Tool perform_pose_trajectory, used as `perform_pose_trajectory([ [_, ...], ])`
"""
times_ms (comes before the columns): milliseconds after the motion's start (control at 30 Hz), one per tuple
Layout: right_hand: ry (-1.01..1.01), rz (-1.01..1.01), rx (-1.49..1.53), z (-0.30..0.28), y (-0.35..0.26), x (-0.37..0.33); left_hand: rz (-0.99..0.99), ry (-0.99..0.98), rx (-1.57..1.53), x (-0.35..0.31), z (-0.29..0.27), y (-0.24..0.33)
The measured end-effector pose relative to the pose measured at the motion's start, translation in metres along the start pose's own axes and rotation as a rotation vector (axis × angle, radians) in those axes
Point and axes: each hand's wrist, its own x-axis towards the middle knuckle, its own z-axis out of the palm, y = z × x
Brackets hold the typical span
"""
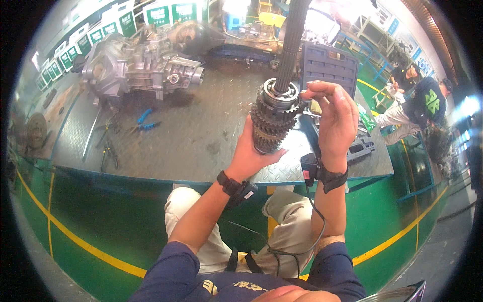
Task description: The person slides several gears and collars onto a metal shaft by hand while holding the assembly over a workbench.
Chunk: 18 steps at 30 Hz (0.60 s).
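A transmission gear shaft stands tilted above the metal-topped bench, its stacked toothed gears toward me. At the upper end of the stack sits a shiny ball bearing, and a long dark splined shaft rises out of it. My left hand is wrapped round the lower gears from the left, thumb beneath them. Beside the bearing, on its right, my right hand is raised with thumb and fingers pinched together. Its fingertips are close to the bearing's edge; whatever they may hold is too small to make out.
A large aluminium gearbox housing rests at the bench's back left. Blue-handled pliers and other hand tools lie left of me. An open grey tool case stands behind my right hand. A co-worker bends over at the far right.
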Motion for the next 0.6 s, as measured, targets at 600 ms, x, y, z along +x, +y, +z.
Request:
perform_pose_trajectory([
  [600, -0.085, -0.158, 0.018, -0.031, 0.019, -0.028, -0.169, -0.105, -0.240, -0.003, 0.005, -0.005],
])
